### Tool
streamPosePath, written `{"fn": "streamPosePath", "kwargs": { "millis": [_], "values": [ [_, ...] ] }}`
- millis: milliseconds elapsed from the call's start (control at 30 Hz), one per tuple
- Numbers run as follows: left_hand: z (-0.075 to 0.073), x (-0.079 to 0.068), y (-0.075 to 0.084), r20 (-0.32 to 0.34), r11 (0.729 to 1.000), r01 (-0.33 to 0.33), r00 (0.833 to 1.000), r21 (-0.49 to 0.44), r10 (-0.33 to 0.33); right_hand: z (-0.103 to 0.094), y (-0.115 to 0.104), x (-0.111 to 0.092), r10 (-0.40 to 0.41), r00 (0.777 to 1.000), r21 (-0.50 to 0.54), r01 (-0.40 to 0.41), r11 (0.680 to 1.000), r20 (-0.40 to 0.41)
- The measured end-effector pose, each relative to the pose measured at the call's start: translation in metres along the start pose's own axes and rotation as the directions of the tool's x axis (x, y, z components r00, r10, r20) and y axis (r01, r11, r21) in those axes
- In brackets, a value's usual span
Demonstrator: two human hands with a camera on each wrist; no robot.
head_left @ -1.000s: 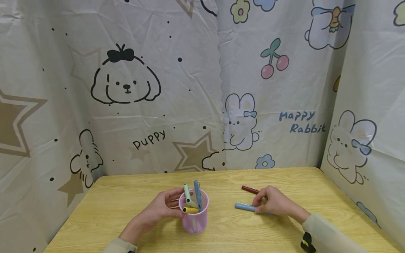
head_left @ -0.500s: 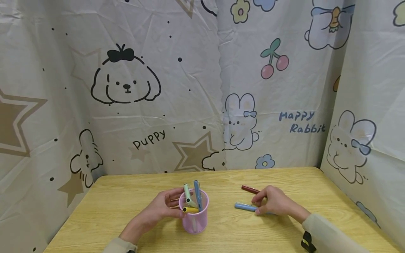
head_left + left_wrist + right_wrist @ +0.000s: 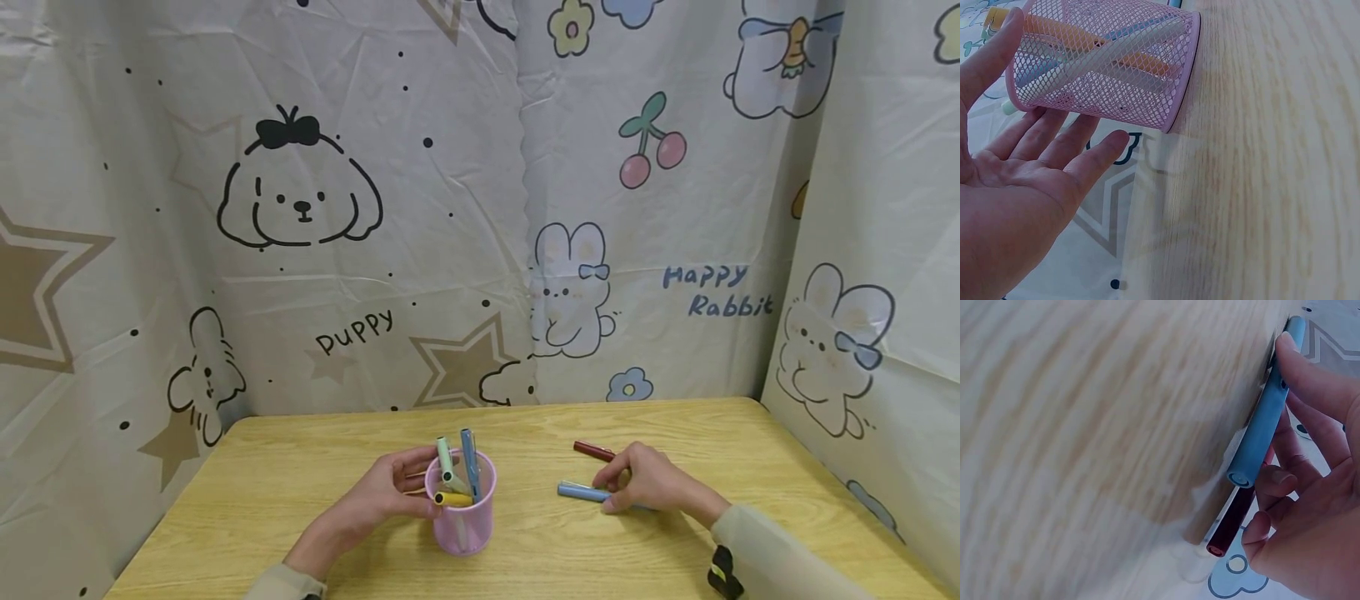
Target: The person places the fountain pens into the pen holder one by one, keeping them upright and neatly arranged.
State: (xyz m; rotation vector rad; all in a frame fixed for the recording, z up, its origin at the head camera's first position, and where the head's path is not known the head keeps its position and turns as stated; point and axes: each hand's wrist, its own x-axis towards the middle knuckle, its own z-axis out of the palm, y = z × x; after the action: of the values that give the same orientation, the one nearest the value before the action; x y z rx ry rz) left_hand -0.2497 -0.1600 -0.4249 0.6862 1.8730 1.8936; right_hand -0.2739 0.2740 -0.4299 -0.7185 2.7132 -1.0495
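My left hand (image 3: 375, 493) holds a pink mesh pen cup (image 3: 462, 532) from its left side, thumb at the front of the rim and fingers behind. Out of the cup lean a pale green pen (image 3: 446, 461), a blue pen (image 3: 469, 463) and a yellow pen (image 3: 454, 500). On the right, my right hand (image 3: 654, 482) pinches a light blue pen (image 3: 581, 492) lying along the tabletop. The right wrist view has my thumb on this pen's near side and fingers behind it. Beyond it lies a dark red pen (image 3: 1230, 526), partly hidden by the hand in the head view.
All of this is on a light wooden table (image 3: 315, 442) with rounded far corners. A pale printed curtain (image 3: 450, 250) with puppy and rabbit drawings surrounds the back and both sides.
The right hand has shifted very slightly left along the light blue pen. The left hand and the cup stay where they were.
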Motion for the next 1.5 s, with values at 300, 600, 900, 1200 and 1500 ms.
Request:
{"fn": "streamPosePath", "kwargs": {
  "millis": [300,600,900,1200,1500],
  "values": [
    [-0.0001,0.0004,-0.0004,0.007,1.0,-0.015,1.0,-0.006,0.015,0.002,-0.0003,0.0022,-0.011,1.0,-0.001,0.011,1.0,0.006],
    [0.0008,-0.0012,0.0011,-0.011,1.0,0.009,1.0,0.021,-0.008,0.0043,-0.0004,0.0026,0.0,1.0,-0.023,-0.001,1.0,-0.011],
    [0.0011,-0.0007,0.001,0.004,1.0,0.006,1.0,0.01,-0.006,0.0051,-0.0008,0.0019,0.009,1.0,-0.018,-0.01,1.0,-0.017],
    [0.0005,-0.0006,0.0,-0.012,1.0,0.001,1.0,0.012,-0.001,0.0062,-0.0001,0.0034,0.022,0.999,-0.038,-0.023,0.999,-0.023],
    [0.0002,-0.0002,-0.0006,0.01,1.0,-0.006,1.0,0.003,0.006,0.006,-0.0025,0.0009,0.02,1.0,-0.049,-0.021,0.999,-0.019]
  ]
}}
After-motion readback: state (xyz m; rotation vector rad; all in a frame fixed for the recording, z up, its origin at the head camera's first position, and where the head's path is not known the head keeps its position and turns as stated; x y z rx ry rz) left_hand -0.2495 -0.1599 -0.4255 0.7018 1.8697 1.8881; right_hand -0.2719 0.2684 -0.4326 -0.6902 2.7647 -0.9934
